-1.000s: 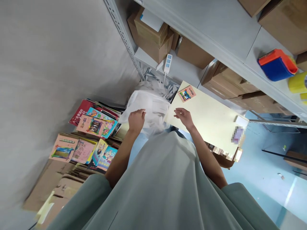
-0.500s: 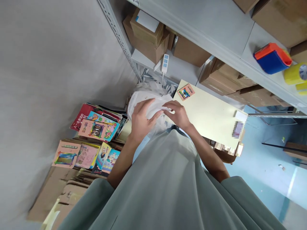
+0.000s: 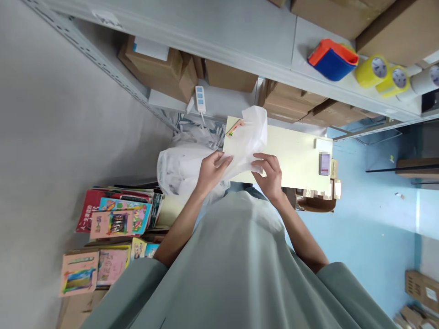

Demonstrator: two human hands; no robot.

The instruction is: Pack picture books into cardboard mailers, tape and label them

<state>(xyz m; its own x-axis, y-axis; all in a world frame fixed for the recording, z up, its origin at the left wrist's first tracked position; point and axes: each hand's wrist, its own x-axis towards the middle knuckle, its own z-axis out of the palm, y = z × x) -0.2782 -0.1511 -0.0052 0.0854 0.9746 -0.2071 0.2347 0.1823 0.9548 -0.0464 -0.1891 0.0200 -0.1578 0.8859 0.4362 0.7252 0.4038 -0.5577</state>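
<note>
A thin, whitish, see-through plastic bag (image 3: 252,137) is stretched between my two hands above the pale yellow table (image 3: 291,153). My left hand (image 3: 213,171) pinches its lower left edge, thumb against fingers. At the lower right edge, my right hand (image 3: 269,176) has its fingers closed on the plastic. Behind the bag, a small orange picture book (image 3: 235,128) lies at the table's left end, partly covered by it. Left of my left hand sits a large bundle of white plastic bags (image 3: 181,167).
Stacked colourful books (image 3: 120,210) stand at the left on cardboard. A grey shelf (image 3: 222,50) with cardboard boxes (image 3: 157,64) crosses the top. It also holds a power strip (image 3: 200,99), yellow tape rolls (image 3: 372,71) and a blue-orange object (image 3: 332,59). A blurred-out item (image 3: 324,163) lies at the table's right.
My hands have moved from over the white bundle to the table, now holding a single bag spread between them. The view has turned to the right.
</note>
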